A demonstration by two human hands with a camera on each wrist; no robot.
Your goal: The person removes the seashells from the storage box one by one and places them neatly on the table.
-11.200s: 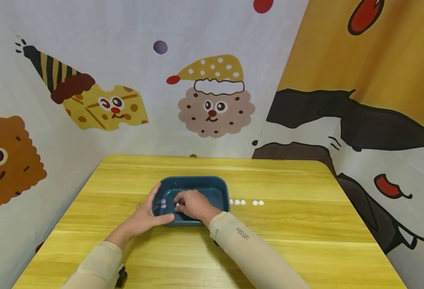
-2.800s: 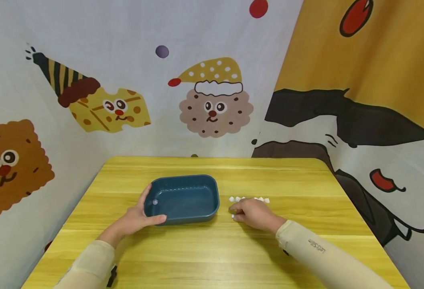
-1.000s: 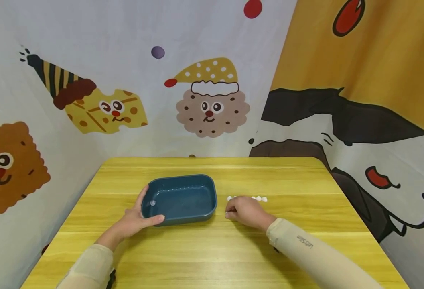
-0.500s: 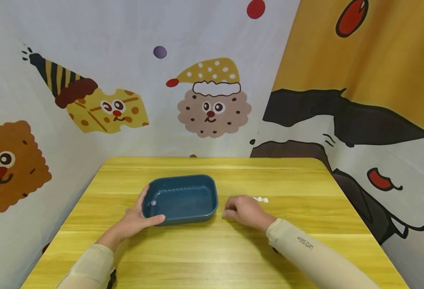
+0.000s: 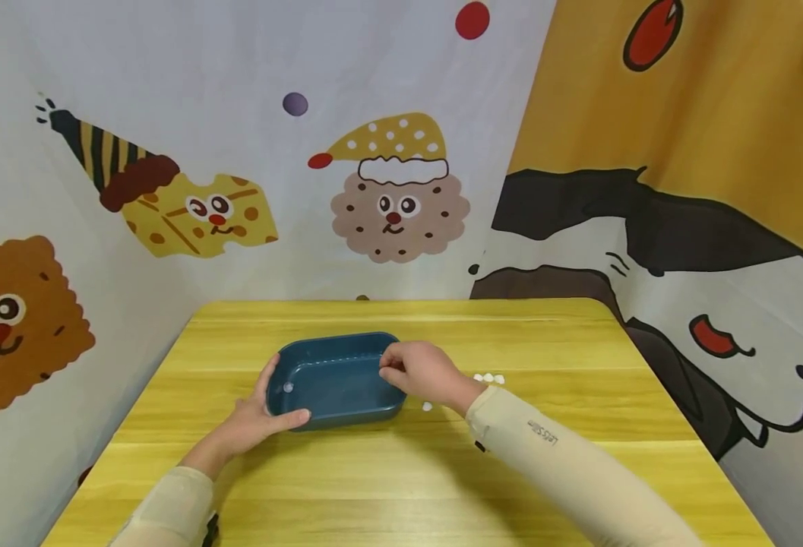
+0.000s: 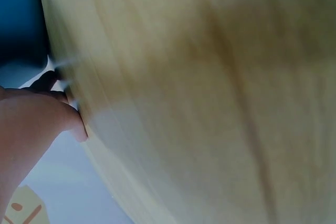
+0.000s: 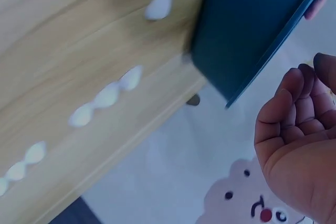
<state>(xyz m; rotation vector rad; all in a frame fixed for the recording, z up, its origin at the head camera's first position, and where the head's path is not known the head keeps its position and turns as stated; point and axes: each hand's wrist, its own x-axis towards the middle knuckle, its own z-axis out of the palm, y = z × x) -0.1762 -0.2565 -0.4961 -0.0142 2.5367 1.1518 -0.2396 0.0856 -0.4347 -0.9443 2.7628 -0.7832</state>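
With thumb on the near rim and fingers along the left end, my left hand [image 5: 252, 418] grips a dark blue rectangular tray [image 5: 346, 418]. Inside the tray's left end lies one small pale, rounded, shell-like piece [image 5: 288, 387]. Over the right end of the tray is my right hand [image 5: 425, 372]; its fingers are loosely curled, and nothing shows between them in the right wrist view. One white shell-like piece [image 5: 427, 406] lies alone on the table right of the tray. Beyond it, several similar white pieces [image 7: 106, 95] lie in a row, in groups of three; my right hand hides part of it in the head view.
The yellow wood-grain table [image 5: 346, 486] ends at a far edge close to a cloth backdrop [image 5: 237, 61] printed with cartoon figures. Another group of white pieces [image 7: 17, 171] appears at the left of the right wrist view.
My right hand has moved left from beside the row to over the tray, leaving a single white piece on the table where its fingertips were. The left hand and tray hold nearly still.
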